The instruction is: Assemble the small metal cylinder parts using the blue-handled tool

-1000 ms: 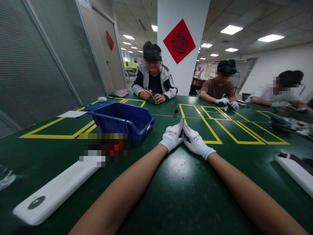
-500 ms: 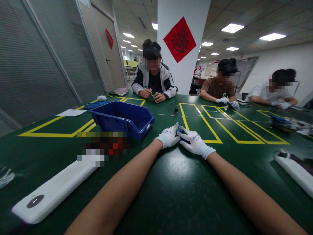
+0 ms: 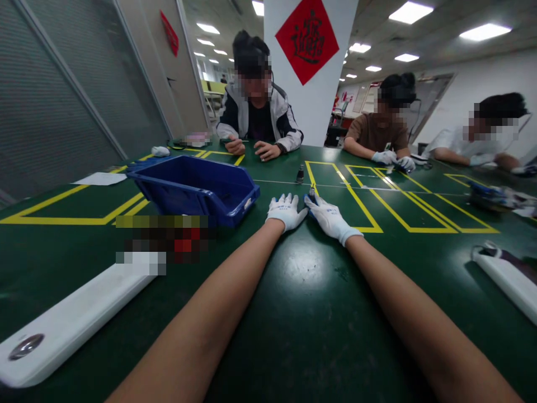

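My left hand point(image 3: 287, 212), in a white glove with blue print, lies palm down on the green table with its fingers spread and nothing in them. Close beside it, my right hand point(image 3: 330, 217), gloved alike, has its fingers closed around a small metal-tipped part point(image 3: 312, 191). Only the part's shiny upper end shows above the fingertips; the rest is hidden, so its kind is unclear. Just beyond the hands a small dark cylindrical piece point(image 3: 300, 174) with a narrower top stands upright on the table.
A blue plastic bin point(image 3: 197, 187) stands left of my hands. A long white object point(image 3: 79, 319) lies at the near left, partly blurred out, and another white bar point(image 3: 507, 282) at the right. Yellow tape outlines point(image 3: 369, 226) mark the table. Co-workers sit across it.
My left hand has come away from the part and spread flat on the table. The right hand keeps hold of the part. The view has shifted slightly downward.
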Demonstrator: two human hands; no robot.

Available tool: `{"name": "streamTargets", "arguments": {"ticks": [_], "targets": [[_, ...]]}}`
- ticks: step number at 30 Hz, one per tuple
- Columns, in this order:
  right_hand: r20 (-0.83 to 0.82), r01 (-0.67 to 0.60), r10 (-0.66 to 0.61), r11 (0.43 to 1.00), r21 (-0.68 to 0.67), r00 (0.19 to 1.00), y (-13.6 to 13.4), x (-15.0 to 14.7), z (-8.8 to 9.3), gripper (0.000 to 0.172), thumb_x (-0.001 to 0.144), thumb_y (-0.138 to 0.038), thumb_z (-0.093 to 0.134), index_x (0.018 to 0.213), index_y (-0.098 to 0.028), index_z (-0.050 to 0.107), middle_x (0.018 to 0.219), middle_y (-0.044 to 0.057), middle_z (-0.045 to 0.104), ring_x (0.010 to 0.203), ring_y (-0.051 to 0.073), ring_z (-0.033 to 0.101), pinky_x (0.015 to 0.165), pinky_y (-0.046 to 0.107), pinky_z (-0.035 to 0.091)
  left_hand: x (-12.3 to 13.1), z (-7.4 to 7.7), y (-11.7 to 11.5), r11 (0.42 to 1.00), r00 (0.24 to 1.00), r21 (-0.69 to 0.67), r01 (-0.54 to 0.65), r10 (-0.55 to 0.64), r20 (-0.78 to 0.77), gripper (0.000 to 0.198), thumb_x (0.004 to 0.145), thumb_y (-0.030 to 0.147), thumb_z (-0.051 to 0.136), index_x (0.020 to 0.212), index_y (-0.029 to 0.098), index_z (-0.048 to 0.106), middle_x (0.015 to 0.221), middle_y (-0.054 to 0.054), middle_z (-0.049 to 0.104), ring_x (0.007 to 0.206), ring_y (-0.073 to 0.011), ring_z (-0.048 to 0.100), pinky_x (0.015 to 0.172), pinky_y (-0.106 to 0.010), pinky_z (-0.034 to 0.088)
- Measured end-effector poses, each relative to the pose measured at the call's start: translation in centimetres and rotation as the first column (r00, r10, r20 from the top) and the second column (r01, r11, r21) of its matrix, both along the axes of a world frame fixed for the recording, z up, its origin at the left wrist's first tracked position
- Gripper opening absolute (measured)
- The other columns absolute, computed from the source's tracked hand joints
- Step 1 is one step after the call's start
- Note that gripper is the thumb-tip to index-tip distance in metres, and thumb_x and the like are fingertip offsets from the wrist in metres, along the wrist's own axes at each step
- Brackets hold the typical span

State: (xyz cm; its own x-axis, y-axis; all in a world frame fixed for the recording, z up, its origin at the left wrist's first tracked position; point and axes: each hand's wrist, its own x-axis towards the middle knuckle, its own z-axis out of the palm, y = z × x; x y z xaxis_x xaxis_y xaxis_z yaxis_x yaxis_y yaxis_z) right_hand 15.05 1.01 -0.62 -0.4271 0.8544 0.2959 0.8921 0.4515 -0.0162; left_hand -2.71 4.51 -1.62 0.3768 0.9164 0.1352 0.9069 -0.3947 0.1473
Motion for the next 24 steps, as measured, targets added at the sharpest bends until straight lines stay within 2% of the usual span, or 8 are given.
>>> {"name": "streamTargets", "arguments": {"ticks": [7, 13, 19, 24], "targets": [[0.013, 0.155, -0.154, 0.986, -0.06, 0.988, 5.0, -0.5, -0.6, 0.053, 0.094, -0.041, 0.024, 0.145, -0.028, 0.024, 0.152, 0.005, 0.018, 0.136, 0.029, 0.024, 0.107, 0.046, 0.029, 1.0, 0.0, 2.9, 0.998, 0.998, -0.035, -0.051, 0.049, -0.044, 0.079, 0.08, 0.067, 0.021, 0.144, 0.021, 0.024, 0.152, -0.009, 0.021, 0.139, -0.032, 0.016, 0.11, -0.053, 0.013], [-0.003, 0.171, -0.172, 0.981, -0.09, 0.985, 9.6, -0.7, -1.0, 0.054, 0.093, -0.044, 0.022, 0.146, -0.032, 0.016, 0.152, 0.007, 0.016, 0.136, 0.032, 0.023, 0.101, 0.053, 0.032, 2.1, 0.0, 5.7, 0.989, 0.991, -0.062, -0.132, 0.129, -0.045, 0.073, 0.083, 0.06, 0.024, 0.145, 0.022, 0.022, 0.153, -0.006, 0.019, 0.14, -0.03, 0.014, 0.111, -0.052, 0.01], [-0.053, 0.161, -0.167, 0.982, -0.096, 0.985, 13.5, -0.6, -1.2, 0.055, 0.093, -0.046, 0.02, 0.146, -0.031, 0.019, 0.152, 0.005, 0.017, 0.135, 0.032, 0.023, 0.099, 0.057, 0.031, 3.7, 0.3, 8.7, 0.962, 0.96, -0.033, -0.273, 0.274, 0.063, 0.064, 0.087, 0.053, 0.026, 0.142, 0.021, 0.027, 0.153, -0.007, 0.018, 0.139, -0.0297, 0.017, 0.111, -0.051, 0.014], [-0.113, 0.155, -0.163, 0.985, -0.077, 0.98, 16.4, -0.5, -1.1, 0.056, 0.091, -0.045, 0.019, 0.145, -0.028, 0.021, 0.15, 0.005, 0.024, 0.134, 0.031, 0.028, 0.1, 0.059, 0.029, 5.2, 0.1, 12.0, 0.951, 0.936, -0.013, -0.307, 0.305, 0.178, 0.054, 0.09, 0.047, 0.027, 0.139, 0.025, 0.029, 0.15, -0.004, 0.024, 0.135, -0.0285, 0.026, 0.108, -0.047, 0.024]]}}
